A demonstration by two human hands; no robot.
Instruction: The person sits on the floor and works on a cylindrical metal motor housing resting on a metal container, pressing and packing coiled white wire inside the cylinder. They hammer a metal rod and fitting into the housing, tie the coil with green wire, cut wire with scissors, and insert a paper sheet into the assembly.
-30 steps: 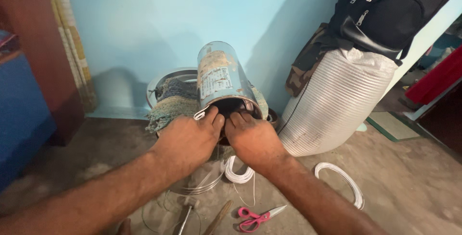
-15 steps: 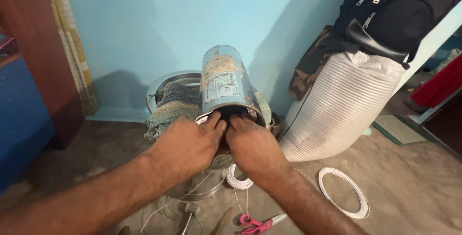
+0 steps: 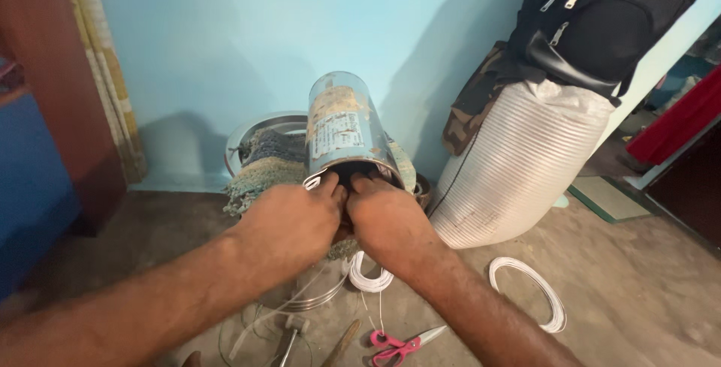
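Pale blue wall behind, dusty grey concrete floor below, and both hands are working at the mouth of a worn blue-grey metal cylinder with a peeling paper label. It stands tilted, open end toward the camera, propped on a frayed green-grey woven mat near the wall. Left hand presses against the lower rim, fingers curled in at the opening; whether its grip is clamped on anything, I cannot tell. Right hand sits just beside it, touching it, fingertips tucked into the dark opening, grip likewise hidden. A thin white strip pokes out at the rim by the left hand. Below the wrists, a small coil of white wire; further right, a larger white wire loop lies flat. Pink-handled scissors lie at the bottom edge. To the right, a white ribbed sack carries a black backpack.
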